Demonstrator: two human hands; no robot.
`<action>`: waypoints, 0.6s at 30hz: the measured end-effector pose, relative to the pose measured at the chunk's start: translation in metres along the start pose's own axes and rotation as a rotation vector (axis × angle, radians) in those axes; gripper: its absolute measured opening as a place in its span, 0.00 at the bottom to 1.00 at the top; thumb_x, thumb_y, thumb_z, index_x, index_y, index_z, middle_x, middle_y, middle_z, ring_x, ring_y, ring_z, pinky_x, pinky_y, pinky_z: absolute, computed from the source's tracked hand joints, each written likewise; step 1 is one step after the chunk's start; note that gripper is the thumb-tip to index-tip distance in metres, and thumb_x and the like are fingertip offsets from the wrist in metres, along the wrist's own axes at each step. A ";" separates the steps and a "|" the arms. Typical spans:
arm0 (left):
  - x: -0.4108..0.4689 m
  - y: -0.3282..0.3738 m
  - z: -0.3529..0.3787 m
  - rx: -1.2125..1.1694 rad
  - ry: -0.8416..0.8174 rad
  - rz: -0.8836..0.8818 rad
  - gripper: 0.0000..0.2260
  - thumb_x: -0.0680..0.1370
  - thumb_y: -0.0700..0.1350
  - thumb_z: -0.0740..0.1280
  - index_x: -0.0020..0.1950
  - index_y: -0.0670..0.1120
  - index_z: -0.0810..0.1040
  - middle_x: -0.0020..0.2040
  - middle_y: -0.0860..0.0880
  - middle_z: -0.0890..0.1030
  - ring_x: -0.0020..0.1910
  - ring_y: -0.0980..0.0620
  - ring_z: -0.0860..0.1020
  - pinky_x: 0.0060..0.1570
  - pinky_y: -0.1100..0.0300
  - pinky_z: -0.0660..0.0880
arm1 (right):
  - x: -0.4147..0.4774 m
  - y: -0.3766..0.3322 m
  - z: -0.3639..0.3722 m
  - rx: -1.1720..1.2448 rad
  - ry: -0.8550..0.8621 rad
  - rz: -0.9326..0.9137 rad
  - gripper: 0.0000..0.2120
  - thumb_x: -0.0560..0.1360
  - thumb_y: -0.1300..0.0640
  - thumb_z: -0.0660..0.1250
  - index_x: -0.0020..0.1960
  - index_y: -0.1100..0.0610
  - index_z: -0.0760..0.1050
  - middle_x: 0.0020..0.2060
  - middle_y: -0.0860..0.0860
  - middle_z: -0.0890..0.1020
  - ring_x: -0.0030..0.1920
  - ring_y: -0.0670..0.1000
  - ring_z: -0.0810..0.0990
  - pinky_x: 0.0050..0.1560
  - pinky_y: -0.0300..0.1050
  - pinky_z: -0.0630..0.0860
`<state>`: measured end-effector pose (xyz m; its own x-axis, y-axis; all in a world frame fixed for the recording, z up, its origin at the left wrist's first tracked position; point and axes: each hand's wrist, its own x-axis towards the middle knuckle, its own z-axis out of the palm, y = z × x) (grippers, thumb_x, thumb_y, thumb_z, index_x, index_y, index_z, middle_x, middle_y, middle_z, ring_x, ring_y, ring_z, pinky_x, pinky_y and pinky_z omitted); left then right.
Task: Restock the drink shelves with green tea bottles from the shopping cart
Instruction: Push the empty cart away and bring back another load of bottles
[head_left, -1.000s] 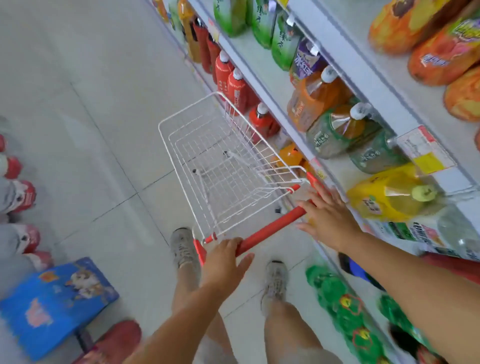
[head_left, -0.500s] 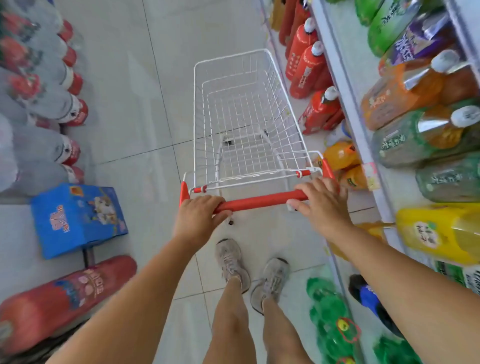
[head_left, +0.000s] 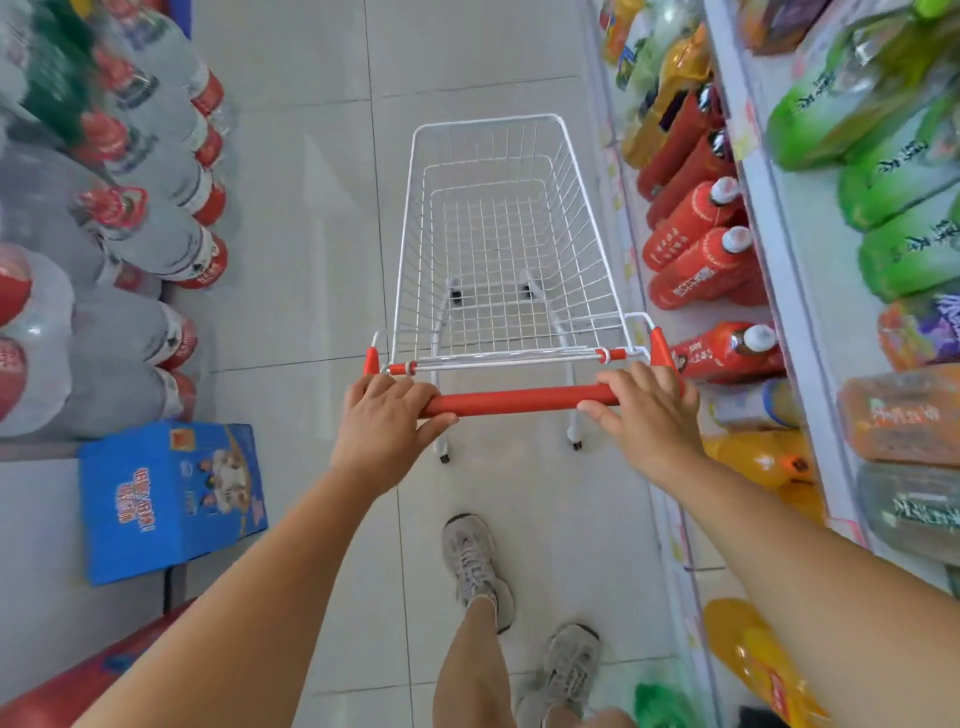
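The left hand (head_left: 387, 423) grips the red handle (head_left: 519, 402) of the white shopping cart (head_left: 592, 260), which sits mid-picture with its long side running up the aisle and its front pointing to the top. The right hand (head_left: 647, 410) grips that handle too. No bottles show in the basket, and the green tea bottles (head_left: 893, 156) slant up to the right on the drink shelves (head_left: 810, 249) at upper right, so I think restocking is done; next, roll the cart away straight.

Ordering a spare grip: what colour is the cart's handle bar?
The handle bar is red, clearest in the head view.
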<state>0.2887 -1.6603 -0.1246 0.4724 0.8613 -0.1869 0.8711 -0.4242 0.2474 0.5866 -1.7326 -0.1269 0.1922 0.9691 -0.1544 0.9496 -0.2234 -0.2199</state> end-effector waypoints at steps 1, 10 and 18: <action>0.016 -0.010 -0.006 -0.016 0.000 -0.008 0.24 0.76 0.67 0.50 0.51 0.53 0.78 0.45 0.55 0.80 0.50 0.48 0.75 0.60 0.54 0.59 | 0.019 -0.008 -0.002 0.006 0.002 0.001 0.27 0.69 0.33 0.54 0.51 0.51 0.80 0.45 0.51 0.80 0.51 0.57 0.72 0.50 0.58 0.70; 0.173 -0.104 -0.059 -0.034 0.037 -0.066 0.23 0.75 0.68 0.50 0.50 0.55 0.78 0.44 0.57 0.79 0.49 0.50 0.74 0.58 0.57 0.59 | 0.214 -0.066 -0.021 -0.008 -0.025 -0.058 0.27 0.71 0.32 0.55 0.55 0.50 0.78 0.51 0.50 0.78 0.57 0.59 0.73 0.56 0.56 0.64; 0.327 -0.196 -0.111 0.004 0.085 -0.142 0.22 0.76 0.68 0.52 0.49 0.55 0.78 0.43 0.56 0.80 0.47 0.49 0.75 0.54 0.56 0.59 | 0.419 -0.122 -0.045 -0.008 -0.150 -0.120 0.24 0.74 0.34 0.55 0.62 0.46 0.73 0.59 0.46 0.73 0.64 0.54 0.66 0.61 0.52 0.57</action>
<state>0.2574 -1.2644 -0.1291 0.3320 0.9330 -0.1386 0.9289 -0.2978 0.2201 0.5626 -1.2944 -0.1217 0.0392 0.9622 -0.2695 0.9654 -0.1060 -0.2382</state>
